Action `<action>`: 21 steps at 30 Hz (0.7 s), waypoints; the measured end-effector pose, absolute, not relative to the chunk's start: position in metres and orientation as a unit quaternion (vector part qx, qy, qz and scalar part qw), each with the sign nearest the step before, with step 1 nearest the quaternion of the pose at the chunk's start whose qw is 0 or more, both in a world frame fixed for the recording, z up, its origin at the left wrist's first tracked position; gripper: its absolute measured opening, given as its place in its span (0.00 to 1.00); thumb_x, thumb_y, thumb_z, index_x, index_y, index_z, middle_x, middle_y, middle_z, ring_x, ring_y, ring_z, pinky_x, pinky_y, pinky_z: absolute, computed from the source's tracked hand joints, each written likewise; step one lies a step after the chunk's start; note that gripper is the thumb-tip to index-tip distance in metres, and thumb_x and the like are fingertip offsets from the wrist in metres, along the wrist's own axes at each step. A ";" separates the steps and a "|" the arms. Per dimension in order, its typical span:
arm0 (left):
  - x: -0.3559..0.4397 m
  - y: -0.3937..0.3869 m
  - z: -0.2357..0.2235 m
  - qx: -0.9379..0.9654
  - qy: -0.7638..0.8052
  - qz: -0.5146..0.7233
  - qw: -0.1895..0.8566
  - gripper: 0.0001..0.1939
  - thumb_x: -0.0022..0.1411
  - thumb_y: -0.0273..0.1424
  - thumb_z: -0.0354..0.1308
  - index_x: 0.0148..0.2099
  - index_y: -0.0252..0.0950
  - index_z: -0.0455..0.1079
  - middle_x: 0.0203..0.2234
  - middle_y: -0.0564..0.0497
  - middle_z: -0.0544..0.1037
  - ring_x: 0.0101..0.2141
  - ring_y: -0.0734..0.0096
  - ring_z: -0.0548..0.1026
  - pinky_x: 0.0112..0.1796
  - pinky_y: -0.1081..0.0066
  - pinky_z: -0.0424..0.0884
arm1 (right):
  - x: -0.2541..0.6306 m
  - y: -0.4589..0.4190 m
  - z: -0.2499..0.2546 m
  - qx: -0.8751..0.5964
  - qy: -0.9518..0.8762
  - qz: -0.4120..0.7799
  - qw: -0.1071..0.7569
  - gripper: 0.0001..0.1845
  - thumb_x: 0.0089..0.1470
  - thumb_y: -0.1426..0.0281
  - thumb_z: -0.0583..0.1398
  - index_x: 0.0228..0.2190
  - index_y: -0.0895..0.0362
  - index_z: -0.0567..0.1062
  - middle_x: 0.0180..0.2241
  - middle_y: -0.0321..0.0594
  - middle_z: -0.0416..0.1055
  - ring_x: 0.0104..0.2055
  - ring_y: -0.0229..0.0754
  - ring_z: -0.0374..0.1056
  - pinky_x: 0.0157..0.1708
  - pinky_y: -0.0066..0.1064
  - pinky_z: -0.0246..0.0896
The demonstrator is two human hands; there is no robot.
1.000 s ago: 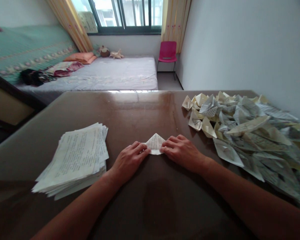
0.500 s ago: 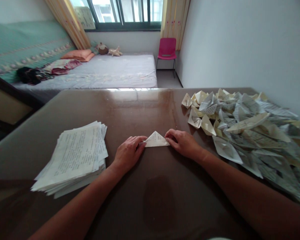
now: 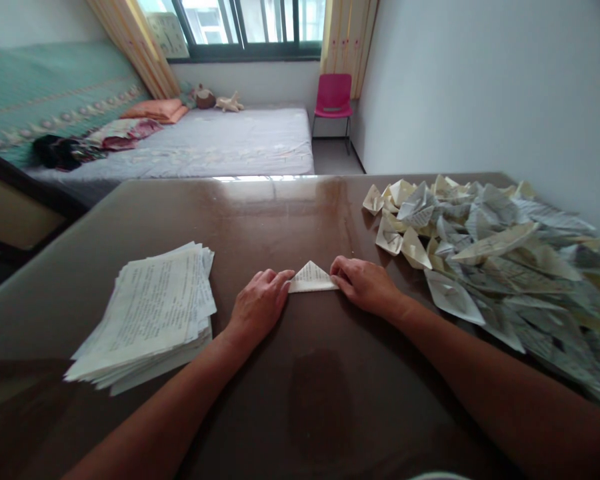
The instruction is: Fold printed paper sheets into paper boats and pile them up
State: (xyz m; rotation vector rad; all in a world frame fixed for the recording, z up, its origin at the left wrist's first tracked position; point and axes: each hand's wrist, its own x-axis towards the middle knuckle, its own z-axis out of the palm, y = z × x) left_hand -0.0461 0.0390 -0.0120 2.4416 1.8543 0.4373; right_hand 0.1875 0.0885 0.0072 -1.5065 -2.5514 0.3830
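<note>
A small sheet of printed paper [image 3: 311, 277], folded into a triangle with a band along its lower edge, lies on the brown table [image 3: 260, 227] with its point facing away from me. My left hand [image 3: 261, 300] pinches its left corner between thumb and fingers. At the right corner, my right hand [image 3: 361, 281] is closed on the paper in the same way, its fingers curled. Both corners are partly hidden under the fingertips.
Left of my hands is a stack of printed sheets [image 3: 145, 307]. A large heap of folded paper boats [image 3: 495, 247] covers the table's right side. Beyond the table are a bed [image 3: 250, 140] and a pink chair [image 3: 333, 95]. A pale rim [image 3: 440, 476] shows at the bottom edge.
My left fingers have shifted slightly on the paper's left corner. The right hand and the folded paper stay almost in place.
</note>
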 end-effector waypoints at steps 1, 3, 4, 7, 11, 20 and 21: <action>-0.046 0.039 -0.012 0.790 0.597 0.139 0.017 0.17 0.70 0.35 0.43 0.54 0.42 0.67 0.35 0.49 0.72 0.38 0.66 0.70 0.39 0.68 0.68 | 0.187 0.089 0.007 -0.504 -0.850 0.130 0.076 0.07 0.60 0.64 0.54 0.36 0.53 0.70 0.32 0.37 0.74 0.34 0.40 0.68 0.28 0.29 0.47; -0.046 0.038 -0.013 0.790 0.599 0.131 0.005 0.17 0.70 0.36 0.43 0.55 0.42 0.67 0.34 0.50 0.71 0.37 0.67 0.69 0.38 0.69 0.68 | 0.187 0.089 0.007 -0.505 -0.850 0.130 0.075 0.07 0.60 0.64 0.55 0.36 0.53 0.70 0.32 0.37 0.74 0.34 0.40 0.68 0.28 0.29 0.47; -0.046 0.038 -0.013 0.789 0.601 0.125 0.001 0.17 0.70 0.36 0.43 0.55 0.42 0.67 0.33 0.50 0.70 0.36 0.67 0.69 0.38 0.69 0.68 | 0.187 0.089 0.007 -0.505 -0.851 0.127 0.076 0.07 0.60 0.64 0.54 0.36 0.53 0.70 0.33 0.37 0.74 0.34 0.40 0.68 0.28 0.29 0.47; -0.047 0.037 -0.013 0.789 0.600 0.130 -0.011 0.17 0.69 0.34 0.45 0.58 0.43 0.65 0.35 0.48 0.70 0.37 0.66 0.69 0.37 0.69 0.69 | 0.186 0.088 0.008 -0.505 -0.852 0.116 0.072 0.07 0.60 0.64 0.54 0.36 0.53 0.70 0.33 0.37 0.74 0.34 0.40 0.69 0.27 0.29 0.46; -0.045 0.032 -0.012 0.849 0.497 0.176 -0.045 0.20 0.67 0.26 0.48 0.59 0.42 0.63 0.49 0.45 0.69 0.50 0.60 0.65 0.47 0.62 0.68 | 0.184 0.087 0.011 -0.507 -0.853 0.111 0.062 0.07 0.60 0.64 0.54 0.36 0.53 0.70 0.32 0.38 0.74 0.33 0.39 0.68 0.27 0.29 0.47; -0.037 0.025 -0.008 0.891 0.444 0.098 0.023 0.22 0.67 0.25 0.48 0.61 0.40 0.60 0.52 0.48 0.69 0.53 0.58 0.63 0.51 0.59 0.67 | 0.187 0.086 0.009 -0.485 -0.864 0.096 0.092 0.08 0.61 0.65 0.54 0.37 0.53 0.72 0.34 0.38 0.72 0.36 0.39 0.66 0.31 0.28 0.52; -0.037 0.025 -0.008 0.890 0.445 0.096 0.025 0.22 0.67 0.26 0.48 0.62 0.40 0.60 0.52 0.48 0.69 0.52 0.59 0.64 0.51 0.59 0.67 | 0.187 0.084 0.009 -0.468 -0.875 0.076 0.102 0.08 0.61 0.66 0.54 0.38 0.53 0.72 0.37 0.39 0.72 0.38 0.40 0.66 0.33 0.29 0.53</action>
